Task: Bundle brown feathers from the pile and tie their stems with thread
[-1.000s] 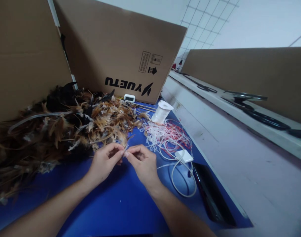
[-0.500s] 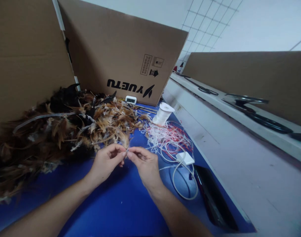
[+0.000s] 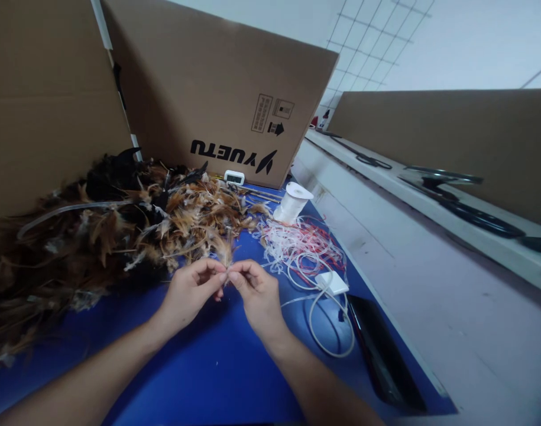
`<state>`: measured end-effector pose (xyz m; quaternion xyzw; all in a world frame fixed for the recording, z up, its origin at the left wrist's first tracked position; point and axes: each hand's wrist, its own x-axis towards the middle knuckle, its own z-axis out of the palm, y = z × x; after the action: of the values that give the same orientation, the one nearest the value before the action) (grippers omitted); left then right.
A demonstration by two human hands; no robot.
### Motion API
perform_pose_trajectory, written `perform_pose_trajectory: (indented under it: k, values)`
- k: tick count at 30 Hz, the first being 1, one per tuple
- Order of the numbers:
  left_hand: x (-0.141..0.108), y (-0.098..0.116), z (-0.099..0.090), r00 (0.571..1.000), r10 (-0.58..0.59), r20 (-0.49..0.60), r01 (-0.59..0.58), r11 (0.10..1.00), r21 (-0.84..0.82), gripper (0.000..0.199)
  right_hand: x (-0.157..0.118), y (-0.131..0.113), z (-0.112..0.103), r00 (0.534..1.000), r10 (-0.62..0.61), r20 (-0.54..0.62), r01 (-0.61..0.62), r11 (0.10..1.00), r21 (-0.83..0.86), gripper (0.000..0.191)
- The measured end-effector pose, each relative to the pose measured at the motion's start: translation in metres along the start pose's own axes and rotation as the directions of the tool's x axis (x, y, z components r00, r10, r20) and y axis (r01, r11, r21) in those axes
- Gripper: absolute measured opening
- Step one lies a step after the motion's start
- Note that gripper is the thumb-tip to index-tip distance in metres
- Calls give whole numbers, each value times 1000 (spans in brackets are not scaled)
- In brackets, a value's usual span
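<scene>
A small light brown feather [image 3: 224, 253] stands up between my pinched fingertips over the blue table [image 3: 208, 367]. My left hand [image 3: 191, 291] grips its base with thumb and forefinger. From the right, my right hand [image 3: 258, 296] pinches the same spot, and the fingertips of both hands touch. Any thread there is too small to make out. Beyond my hands and to the left spreads a big heap of brown and black feathers [image 3: 110, 231]. Tangled white and red strands [image 3: 305, 244] lie to the right, by a white spool [image 3: 292, 203].
Cardboard walls [image 3: 217, 77] rise behind and left of the heap. A small white display [image 3: 233, 177] stands at the back. On the right are a white adapter [image 3: 331, 283] with a looped cable and a black glossy object [image 3: 385, 355]. Scissors [image 3: 373, 161] lie on a ledge.
My right hand has shifted slightly to the left and turned a little, still pinching at the feather's base. My left hand has stayed nearly in place. The view has moved slightly.
</scene>
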<state>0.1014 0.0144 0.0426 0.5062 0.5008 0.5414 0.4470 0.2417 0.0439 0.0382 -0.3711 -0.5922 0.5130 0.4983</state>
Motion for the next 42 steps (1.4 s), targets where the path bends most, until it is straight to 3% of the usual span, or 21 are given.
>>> perform_pose_trajectory:
  k: [8,14,18,23,29,35,42]
  values:
    - [-2,-3,0,998,54,19,-56,993,107,12,-1,-3,3,998,28,-53,-29,999,-20,4]
    - [-2,-6,-2,983,182,32,-182,927,329,12,-1,0,5,989,132,-61,-123,982,144,6]
    - [-3,-4,-4,921,388,44,-345,757,554,8,-2,-4,7,975,219,-23,-202,931,304,11]
    - [-3,-2,-5,838,529,131,-491,630,601,6,-2,-9,6,951,304,49,-293,843,451,20]
    - [-1,-4,-5,811,566,151,-532,604,594,6,-1,-11,5,944,313,102,-321,805,499,22]
    - [-2,-4,-5,820,552,150,-522,615,591,6,-1,-12,5,944,303,133,-327,794,513,24]
    - [-3,-2,-6,843,520,136,-497,657,567,7,1,-11,5,948,306,93,-309,806,505,22]
